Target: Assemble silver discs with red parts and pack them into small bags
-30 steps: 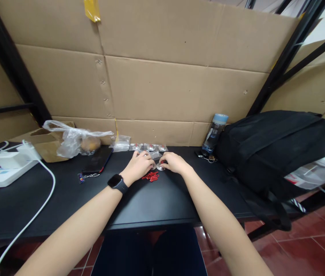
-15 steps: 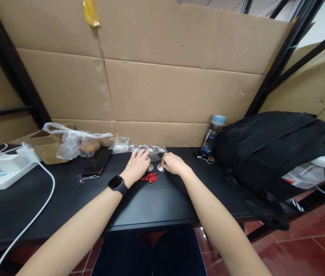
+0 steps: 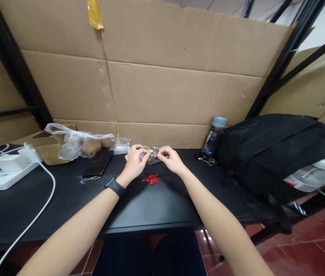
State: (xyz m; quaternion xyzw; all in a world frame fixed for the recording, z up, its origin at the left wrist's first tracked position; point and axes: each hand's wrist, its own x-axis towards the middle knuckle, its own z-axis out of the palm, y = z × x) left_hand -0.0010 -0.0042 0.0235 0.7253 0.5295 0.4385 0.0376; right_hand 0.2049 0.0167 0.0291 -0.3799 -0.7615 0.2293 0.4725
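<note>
- Lying nearest on the black table (image 3: pixel 156 207), the red pcs (image 3: pixel 151 179) sit in a loose heap, same spot as a moment ago; neither hand's touching them rn.
- L hand (image 3: pixel 136 161), just beyond & left of the heap: now raised & turned, thumb close to fingers, gap narrow. Speck of red at the tips, so prob pinching smth small; can't tell exactly what.
- R hand (image 3: pixel 173 161), facing it, also up: thumb & index nearly meeting, hint of red there too. Too small to ID.
- Main change: the silver discs seen flat on the tabletop under the fingers aren't there anymore. Prob lifted w/ the hands, but fingers hide too much to confirm.
- Clear packet (image 3: pixel 154 159) btwn & behind the hands, shiny bits showing; L hand covers some of that area, so no. of packets unclear.
- For the work: looks like a switch from discs on the tabletop to fine two-handed fingerwork just above it.
- Farther: flat clear bags (image 3: pixel 121 146) left of L hand, bottle (image 3: pixel 214 136) well to the right, cardboard wall (image 3: pixel 156 96) behind.
</note>
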